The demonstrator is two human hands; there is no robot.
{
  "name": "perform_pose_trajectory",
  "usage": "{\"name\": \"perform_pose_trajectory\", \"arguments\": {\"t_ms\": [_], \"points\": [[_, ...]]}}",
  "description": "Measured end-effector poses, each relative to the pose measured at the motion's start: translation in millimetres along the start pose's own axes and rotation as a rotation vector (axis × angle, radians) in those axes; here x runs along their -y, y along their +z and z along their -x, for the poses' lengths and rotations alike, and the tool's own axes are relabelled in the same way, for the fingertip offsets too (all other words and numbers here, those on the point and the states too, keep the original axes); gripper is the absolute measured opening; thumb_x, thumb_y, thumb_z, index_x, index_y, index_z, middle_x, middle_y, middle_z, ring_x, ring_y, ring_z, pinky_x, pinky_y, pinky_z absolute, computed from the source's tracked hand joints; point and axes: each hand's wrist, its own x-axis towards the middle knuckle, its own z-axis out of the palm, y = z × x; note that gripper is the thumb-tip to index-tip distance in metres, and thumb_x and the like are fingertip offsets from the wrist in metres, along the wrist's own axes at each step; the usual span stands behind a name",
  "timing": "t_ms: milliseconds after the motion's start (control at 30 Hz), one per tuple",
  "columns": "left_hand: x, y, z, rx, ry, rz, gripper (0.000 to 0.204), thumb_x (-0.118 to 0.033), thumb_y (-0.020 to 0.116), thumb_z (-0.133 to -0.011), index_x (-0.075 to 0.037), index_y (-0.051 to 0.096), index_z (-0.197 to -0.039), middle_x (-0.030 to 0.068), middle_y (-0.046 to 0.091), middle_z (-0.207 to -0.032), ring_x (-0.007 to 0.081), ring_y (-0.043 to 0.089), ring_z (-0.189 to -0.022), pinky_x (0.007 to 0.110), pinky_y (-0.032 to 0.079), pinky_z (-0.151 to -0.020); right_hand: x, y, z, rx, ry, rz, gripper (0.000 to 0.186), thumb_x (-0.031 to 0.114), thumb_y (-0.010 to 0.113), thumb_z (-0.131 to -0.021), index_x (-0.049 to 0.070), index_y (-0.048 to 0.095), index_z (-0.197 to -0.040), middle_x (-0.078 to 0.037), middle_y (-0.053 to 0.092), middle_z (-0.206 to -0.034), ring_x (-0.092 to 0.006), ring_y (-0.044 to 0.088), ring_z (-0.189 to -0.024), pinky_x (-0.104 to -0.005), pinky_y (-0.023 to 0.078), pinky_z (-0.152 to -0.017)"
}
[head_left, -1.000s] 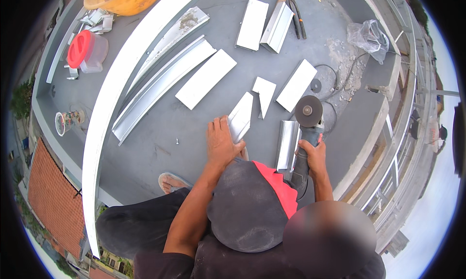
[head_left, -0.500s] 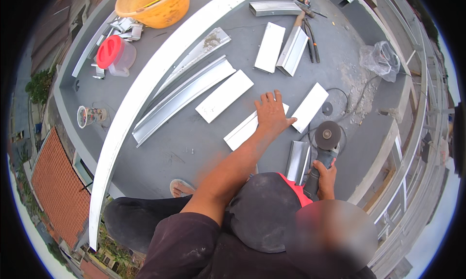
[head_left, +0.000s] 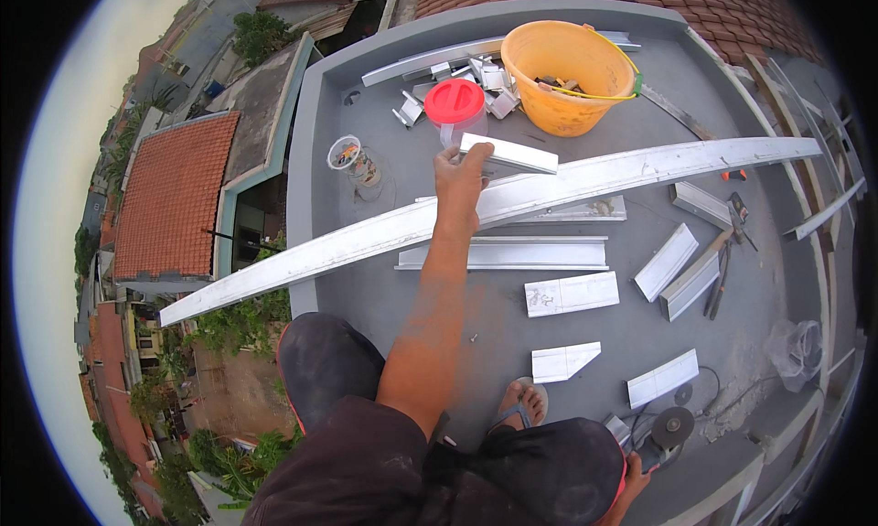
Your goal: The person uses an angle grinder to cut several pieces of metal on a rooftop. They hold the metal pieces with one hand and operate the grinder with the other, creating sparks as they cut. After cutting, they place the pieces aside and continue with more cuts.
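My left hand reaches far forward, its fingers closed on the end of a short white metal channel piece. That piece is raised over a long white metal channel, which lies slantwise across the work area. Just beyond the hand stands a clear tub with a red lid. At lower right, my right hand grips an angle grinder, held low with its dark disc facing up; my knee partly covers that hand. Nearest to the grinder is another short channel piece.
A yellow bucket stands at the back beside a heap of metal offcuts. Several cut channels lie mid-floor, one with a slanted end. Pliers lie at right, near a clear plastic bag. A low parapet edges the roof.
My left hand has gone from the cut pieces on the floor to above the long channel, now holding a short piece. My right hand keeps the grinder. The view has swung left.
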Motion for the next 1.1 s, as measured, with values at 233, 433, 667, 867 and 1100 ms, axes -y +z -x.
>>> {"name": "perform_pose_trajectory", "arguments": {"t_ms": [233, 433, 667, 867, 1100], "points": [[-87, -55, -192, -0.126, -0.249, 0.293, 0.089, -0.059, 0.080, -0.096, -0.010, 0.047, -0.163, 0.0222, 0.048, -0.158, 0.0420, 0.057, -0.135, 0.060, 0.052, -0.112, 17, 26, 7, 0.020, -0.039, 0.017, 0.066, 0.011, 0.075, -0.092, -0.004, 0.052, -0.152, -0.012, 0.069, -0.109, -0.0236, 0.071, -0.082, -0.0386, 0.060, -0.072], [-100, -41, -211, -0.268, -0.100, 0.307, 0.090, -0.065, 0.069, -0.107, -0.002, 0.043, -0.166, 0.0217, 0.056, -0.153, 0.0372, 0.066, -0.128, 0.052, 0.058, -0.109, 16, 24, 37, 0.076, -0.088, 0.074, 0.067, 0.012, 0.076, -0.090, -0.004, 0.054, -0.151, -0.014, 0.071, -0.113, -0.0249, 0.073, -0.089, -0.0382, 0.061, -0.075], [52, 13, 78, 0.152, 0.359, -0.046, 0.034, -0.034, 0.076, -0.110, -0.002, 0.075, -0.121, 0.0050, 0.074, -0.094, 0.0143, 0.069, -0.083, 0.030, 0.054, -0.075, 15, 37, 47, 0.030, -0.014, 0.075, 0.052, 0.014, 0.079, -0.089, 0.003, 0.058, -0.136, -0.011, 0.071, -0.103, -0.0217, 0.072, -0.074, -0.0364, 0.062, -0.063], [214, -30, 279, 0.797, 0.378, -1.250, 0.107, -0.050, 0.099, -0.080, 0.001, 0.048, -0.160, 0.0162, 0.055, -0.151, 0.0350, 0.051, -0.142, 0.052, 0.044, -0.114, 36, 48, 27, 0.059, -0.048, 0.042, 0.024, 0.021, 0.080, -0.094, 0.001, 0.068, -0.102, -0.008, 0.070, -0.082, -0.0198, 0.071, -0.062, -0.0356, 0.060, -0.058], [233, -25, 266, 0.829, 0.342, -1.548, 0.105, -0.040, 0.102, -0.075, -0.001, 0.050, -0.157, 0.0162, 0.056, -0.149, 0.0346, 0.053, -0.136, 0.049, 0.045, -0.111, 30, 22, 33, 0.042, -0.005, -0.011, 0.027, 0.022, 0.082, -0.094, 0.001, 0.068, -0.103, -0.008, 0.070, -0.082, -0.0200, 0.072, -0.063, -0.0362, 0.061, -0.058]]}}
